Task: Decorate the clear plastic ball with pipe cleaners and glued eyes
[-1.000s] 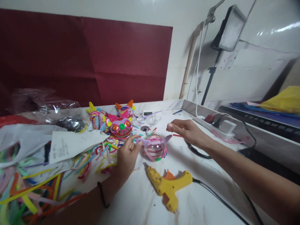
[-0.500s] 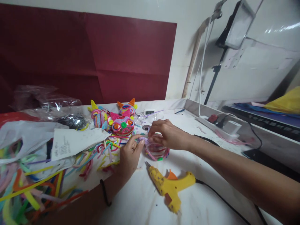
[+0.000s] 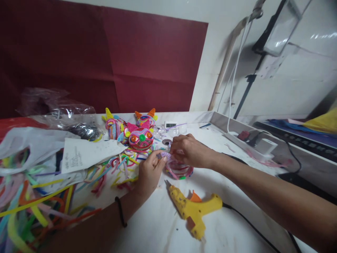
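My left hand (image 3: 150,171) pinches a light purple fuzzy piece (image 3: 165,155), which looks like coiled pipe cleaner, between thumb and index finger. Against that same piece, the bent fingers of my right hand (image 3: 187,150) are closed, though their tips are partly hidden. Just below them sits a round ornament (image 3: 181,172) wrapped in pink and red pipe cleaner, with a green spot low on its front; my right hand covers its upper part. In front of it a yellow glue gun (image 3: 193,209) lies on its side, nozzle pointing towards the ornament.
Finished-looking animal heads (image 3: 141,138) of coloured pipe cleaner stand behind my left hand. Loose pipe cleaners (image 3: 39,211), a paper sheet (image 3: 79,154) and plastic bags (image 3: 63,119) spread along the left. A power strip (image 3: 250,147) with cables lies along the right edge.
The whole view has shifted slightly, so things appear a little further right. Both hands stay at the purple piece, with only small finger movement.
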Demonstrator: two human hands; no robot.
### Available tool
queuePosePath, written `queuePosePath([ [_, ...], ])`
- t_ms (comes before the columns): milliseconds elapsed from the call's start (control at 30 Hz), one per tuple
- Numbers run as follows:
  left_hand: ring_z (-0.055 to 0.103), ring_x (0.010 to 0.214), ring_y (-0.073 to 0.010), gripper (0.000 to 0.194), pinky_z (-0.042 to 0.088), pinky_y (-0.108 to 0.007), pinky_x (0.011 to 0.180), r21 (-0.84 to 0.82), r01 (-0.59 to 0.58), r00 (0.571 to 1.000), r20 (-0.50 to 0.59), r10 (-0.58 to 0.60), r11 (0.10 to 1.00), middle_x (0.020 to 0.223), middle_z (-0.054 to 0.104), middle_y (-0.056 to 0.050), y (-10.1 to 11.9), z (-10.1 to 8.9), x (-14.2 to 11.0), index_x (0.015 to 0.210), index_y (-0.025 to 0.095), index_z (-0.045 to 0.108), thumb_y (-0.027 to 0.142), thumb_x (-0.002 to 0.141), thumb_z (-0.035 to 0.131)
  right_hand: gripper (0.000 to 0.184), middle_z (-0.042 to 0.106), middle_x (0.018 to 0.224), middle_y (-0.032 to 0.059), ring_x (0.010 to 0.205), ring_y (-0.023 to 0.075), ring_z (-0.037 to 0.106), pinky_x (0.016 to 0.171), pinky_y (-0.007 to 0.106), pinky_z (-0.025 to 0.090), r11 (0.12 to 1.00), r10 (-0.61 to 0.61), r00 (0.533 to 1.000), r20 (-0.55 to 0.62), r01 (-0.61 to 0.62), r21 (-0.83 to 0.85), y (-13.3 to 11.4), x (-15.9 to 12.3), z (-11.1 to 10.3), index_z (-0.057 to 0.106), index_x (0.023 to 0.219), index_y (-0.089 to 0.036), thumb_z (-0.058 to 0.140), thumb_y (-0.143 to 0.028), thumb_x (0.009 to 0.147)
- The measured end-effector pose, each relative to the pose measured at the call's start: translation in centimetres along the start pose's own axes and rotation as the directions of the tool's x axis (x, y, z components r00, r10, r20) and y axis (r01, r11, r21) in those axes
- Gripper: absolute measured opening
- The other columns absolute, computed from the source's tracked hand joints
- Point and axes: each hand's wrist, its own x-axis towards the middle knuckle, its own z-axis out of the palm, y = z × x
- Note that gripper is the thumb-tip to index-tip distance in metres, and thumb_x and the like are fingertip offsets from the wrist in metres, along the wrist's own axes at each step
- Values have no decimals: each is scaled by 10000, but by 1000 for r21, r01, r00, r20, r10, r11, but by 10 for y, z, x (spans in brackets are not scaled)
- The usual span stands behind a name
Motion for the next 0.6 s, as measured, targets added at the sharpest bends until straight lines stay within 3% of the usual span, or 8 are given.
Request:
queuePosePath([
  [233,301,461,-99,213,225,-224,468,21,5,1000,-16,-5,1000,497,262,95,1,0,1,831,173,636,358,808,531,167,647,845,64,822,187,583,729,283,368,1000,19,1000,5,-19,-2,-1,1,0,666,697,-174,556,-55,739],
  [600,293,494,-98,195,221,-230,491,77,4,1000,30,-6,997,522,254,90,-4,1,0,783,163,606,340,816,531,176,678,872,65,759,170,603,700,280,374,999,40,999,-5,-40,18,0,1,2,713,784,-167,568,-76,744],
])
